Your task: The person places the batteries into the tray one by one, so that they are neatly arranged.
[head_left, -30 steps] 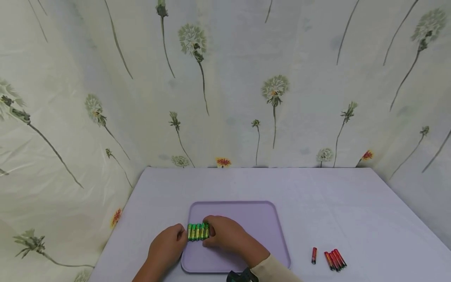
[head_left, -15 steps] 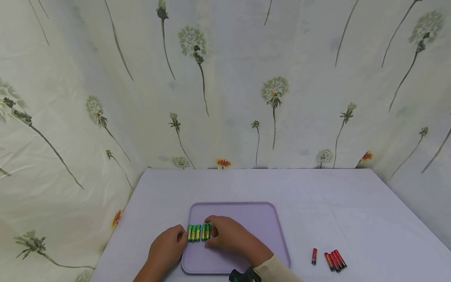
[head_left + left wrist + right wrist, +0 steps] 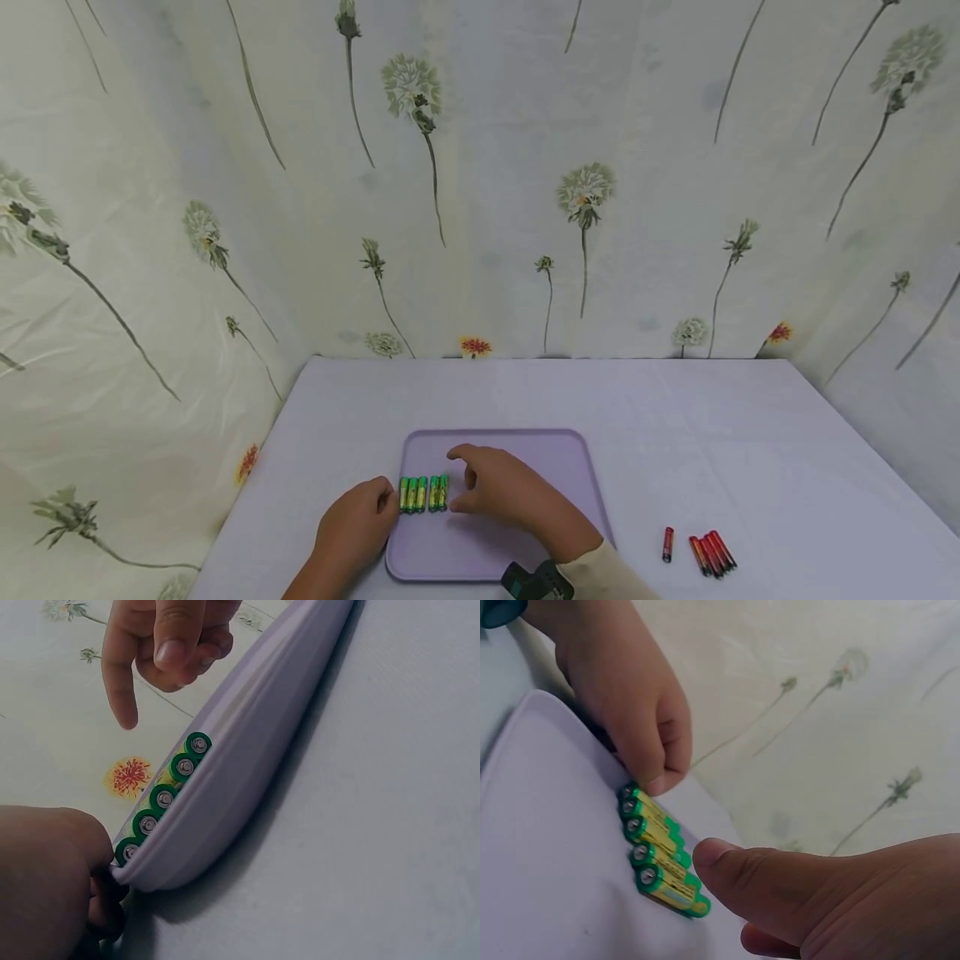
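Green-and-yellow batteries lie side by side on a lavender tray [image 3: 450, 552], near its left rim. Three batteries [image 3: 412, 494] form one group, and a pair [image 3: 438, 492] lies just to their right across a narrow gap. My left hand [image 3: 356, 522] pinches the tray's left rim beside the batteries; its curled fingers are partly hidden in the left wrist view. Over the tray, my right hand [image 3: 501, 493] is just right of the pair, thumb and index finger spread apart, holding nothing. The right wrist view shows the battery row [image 3: 654, 832] and the right thumb [image 3: 742, 874] near it.
One red-and-black battery [image 3: 667, 544] lies on the white tabletop [image 3: 675, 442] right of the tray. Farther right is a bunch of several more red batteries [image 3: 712, 555]. A flower-printed sheet [image 3: 495, 167] hangs behind and at the sides.
The pair of batteries slid slightly right, away from the other three, under my right hand. That hand then let go and moved right, its fingers spreading. My left hand stayed put.
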Demonstrator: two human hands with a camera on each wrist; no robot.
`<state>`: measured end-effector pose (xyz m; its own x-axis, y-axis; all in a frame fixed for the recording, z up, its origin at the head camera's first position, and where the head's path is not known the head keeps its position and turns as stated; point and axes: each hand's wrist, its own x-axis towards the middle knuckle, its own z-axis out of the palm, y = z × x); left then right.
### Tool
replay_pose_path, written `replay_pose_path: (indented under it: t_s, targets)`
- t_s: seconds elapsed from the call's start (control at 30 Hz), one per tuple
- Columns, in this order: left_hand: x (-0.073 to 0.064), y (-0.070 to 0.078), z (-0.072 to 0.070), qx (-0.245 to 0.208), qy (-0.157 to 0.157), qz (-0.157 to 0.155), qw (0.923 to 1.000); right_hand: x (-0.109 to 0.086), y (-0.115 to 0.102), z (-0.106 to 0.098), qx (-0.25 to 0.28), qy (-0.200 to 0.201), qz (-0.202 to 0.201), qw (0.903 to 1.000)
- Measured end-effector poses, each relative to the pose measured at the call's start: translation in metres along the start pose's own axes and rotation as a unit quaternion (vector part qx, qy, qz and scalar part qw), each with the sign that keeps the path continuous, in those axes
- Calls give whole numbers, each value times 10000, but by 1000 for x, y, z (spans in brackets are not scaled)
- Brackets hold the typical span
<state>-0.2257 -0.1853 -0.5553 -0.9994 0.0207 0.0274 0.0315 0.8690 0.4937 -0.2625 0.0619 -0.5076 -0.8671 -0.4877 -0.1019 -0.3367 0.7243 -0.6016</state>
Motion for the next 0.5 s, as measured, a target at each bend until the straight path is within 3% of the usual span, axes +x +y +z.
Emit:
replay_pose_path:
  t_s: [0.5]
  targets:
    - [0,0,-1,6,-34,6,10000,-32,33,-34,-10,199,214,9996]
